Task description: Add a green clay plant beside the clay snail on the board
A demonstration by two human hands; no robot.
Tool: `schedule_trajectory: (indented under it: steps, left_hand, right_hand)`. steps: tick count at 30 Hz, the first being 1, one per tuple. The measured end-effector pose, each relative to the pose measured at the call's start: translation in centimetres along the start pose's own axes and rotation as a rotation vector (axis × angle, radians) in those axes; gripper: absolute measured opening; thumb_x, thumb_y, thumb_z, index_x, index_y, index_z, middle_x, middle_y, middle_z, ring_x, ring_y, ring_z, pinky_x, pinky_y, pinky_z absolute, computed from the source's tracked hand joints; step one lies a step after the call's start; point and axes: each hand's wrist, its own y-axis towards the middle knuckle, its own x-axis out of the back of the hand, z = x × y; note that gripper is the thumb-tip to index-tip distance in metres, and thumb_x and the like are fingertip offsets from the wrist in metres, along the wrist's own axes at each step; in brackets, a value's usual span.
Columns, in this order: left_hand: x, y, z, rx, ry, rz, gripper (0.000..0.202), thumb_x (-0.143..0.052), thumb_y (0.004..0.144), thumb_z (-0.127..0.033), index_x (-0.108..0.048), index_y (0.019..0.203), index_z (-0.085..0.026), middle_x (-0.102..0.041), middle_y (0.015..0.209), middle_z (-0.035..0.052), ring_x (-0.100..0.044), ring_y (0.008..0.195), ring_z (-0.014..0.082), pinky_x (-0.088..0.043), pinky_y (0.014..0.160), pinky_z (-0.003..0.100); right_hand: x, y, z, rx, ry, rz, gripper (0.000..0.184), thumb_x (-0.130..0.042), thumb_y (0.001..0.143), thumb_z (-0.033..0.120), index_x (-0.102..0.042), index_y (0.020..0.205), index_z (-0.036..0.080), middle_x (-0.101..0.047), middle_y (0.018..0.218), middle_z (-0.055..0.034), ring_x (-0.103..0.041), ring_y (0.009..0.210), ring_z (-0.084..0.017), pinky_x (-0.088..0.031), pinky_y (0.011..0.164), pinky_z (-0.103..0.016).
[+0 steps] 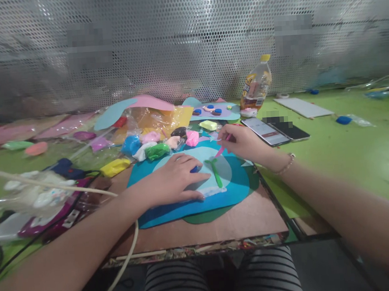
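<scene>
Left hand [175,179] flat and open on blue sheet [237,191]; right hand [245,143] pinched around pink stick [223,147]; green clay strip [216,174] between them.

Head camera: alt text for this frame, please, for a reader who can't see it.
The left hand lies flat on a blue craft sheet, fingers over a small blue lump, while the right hand pinches a pink tool near a green clay strip. Behind them sit coloured clay lumps, two phones and a bottle on a green table.

Thin pink stick [221,149] tilted over blue sheet [172,213], blue lump [194,168] on it
</scene>
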Motion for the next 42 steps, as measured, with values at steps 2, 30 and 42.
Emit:
schedule_trajectory:
  steps: [2,30,42]
  left_hand:
    - [-0.1,0.0,0.0,-0.003,-0.002,-0.01,0.046,-0.046,0.085,-0.057,-0.052,0.121,-0.029,-0.052,0.118,0.0076,-0.042,0.111,0.0261,-0.026,0.098,0.042]
    - [-0.1,0.0,0.0,0.003,-0.003,-0.006,0.046,-0.047,0.085,-0.056,-0.052,0.122,-0.028,-0.052,0.118,0.0078,-0.042,0.111,0.0263,-0.026,0.098,0.042]
    - [0.0,0.0,0.0,-0.001,0.015,-0.004,0.045,-0.046,0.086,-0.056,-0.052,0.121,-0.028,-0.052,0.118,0.008,-0.042,0.111,0.0262,-0.026,0.098,0.042]
  right_hand:
    - [0.0,-0.1,0.2,0.056,-0.054,0.015,0.003,-0.056,0.079,0.02,-0.054,0.078,0.019,-0.061,0.071,-0.0015,-0.055,0.062,-0.013,-0.041,0.057,-0.025]
    - [-0.3,0.0,0.0,0.014,-0.084,0.071,0.004,-0.055,0.077,0.015,-0.056,0.078,0.018,-0.06,0.063,0.0002,-0.057,0.06,-0.013,-0.041,0.056,-0.024]
    - [-0.7,0.6,-1.6,-0.298,0.313,0.105,0.012,-0.057,0.077,0.018,-0.049,0.069,0.019,-0.055,0.054,0.0026,-0.054,0.048,-0.01,-0.044,0.047,-0.021]
